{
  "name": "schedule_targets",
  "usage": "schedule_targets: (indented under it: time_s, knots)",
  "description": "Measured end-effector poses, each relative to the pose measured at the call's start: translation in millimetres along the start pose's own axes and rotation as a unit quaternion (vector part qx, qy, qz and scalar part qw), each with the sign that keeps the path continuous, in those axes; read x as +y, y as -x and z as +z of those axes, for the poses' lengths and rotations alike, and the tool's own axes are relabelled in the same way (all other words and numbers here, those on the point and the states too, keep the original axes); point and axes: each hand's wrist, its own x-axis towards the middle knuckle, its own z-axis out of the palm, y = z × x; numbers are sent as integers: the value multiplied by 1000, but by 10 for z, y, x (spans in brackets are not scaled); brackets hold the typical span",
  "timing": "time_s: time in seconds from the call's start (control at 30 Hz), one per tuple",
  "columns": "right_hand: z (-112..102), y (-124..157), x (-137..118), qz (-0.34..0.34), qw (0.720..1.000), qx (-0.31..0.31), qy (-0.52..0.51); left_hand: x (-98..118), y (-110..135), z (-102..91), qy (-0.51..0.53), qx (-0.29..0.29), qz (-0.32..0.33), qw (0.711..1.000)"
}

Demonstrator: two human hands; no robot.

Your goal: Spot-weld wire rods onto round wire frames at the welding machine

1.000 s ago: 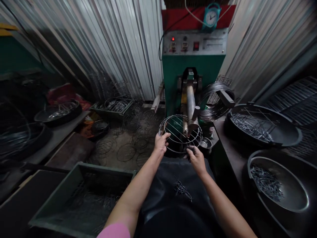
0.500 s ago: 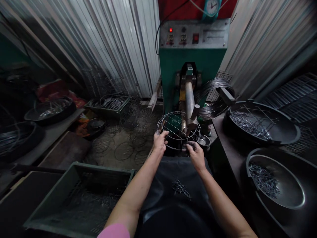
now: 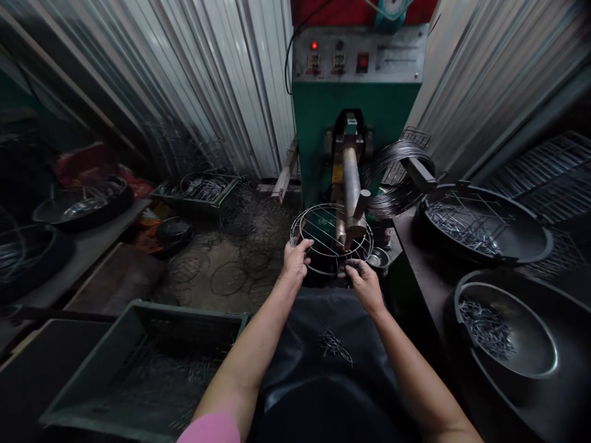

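Observation:
A round wire rack [image 3: 322,231], made of rings with straight cross wires, sits under the thick metal arm [image 3: 352,184] of a green machine. My left hand [image 3: 296,261] grips its left rim, thumb on top. At the near right rim, my right hand [image 3: 363,280] is closed in a pinch; whatever its fingertips hold is too small and dark to make out. The machine's lower rod tip meets the rack's near right part, but contact is unclear. On the dark apron [image 3: 300,320] over my lap lies a small heap of short wire pieces [image 3: 335,346].
Right: a large black pan [image 3: 530,243] and a metal bowl [image 3: 538,344] hold short wires. A wire coil [image 3: 388,203] hangs beside the machine. Left: a green plastic crate [image 3: 87,394], with loose wire rings [image 3: 226,278] on the floor. The control panel [image 3: 392,52] shows a red light.
The view has shifted slightly, so the machine and pans sit a little higher and further left. Both hands keep nearly the same place at the rack.

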Motion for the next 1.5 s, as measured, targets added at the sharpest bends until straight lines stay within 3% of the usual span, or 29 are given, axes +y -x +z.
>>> schedule_targets:
  time_s: [0.67,0.87,1.03,1.23,1.37,1.5]
  knots:
    - [-9,-75,-66,-44,998,2,42,36,-65,51,30,-9,-24,999]
    - [8,-33,-51,-1,999,27,-32,79,-25,20,9,-7,-27,1000]
    - [-326,241,281,41,990,117,-63,119,-58,-66,-7,-46,-80,996]
    - [-777,803,866,164,980,111,-18,94,-99,-16,52,-22,-70,996]
    - [-856,992,947,193,972,134,4,61,-92,-2,66,2,-66,996]
    - [-897,1054,926,178,968,145,100,42,-58,-8,76,11,-51,996]
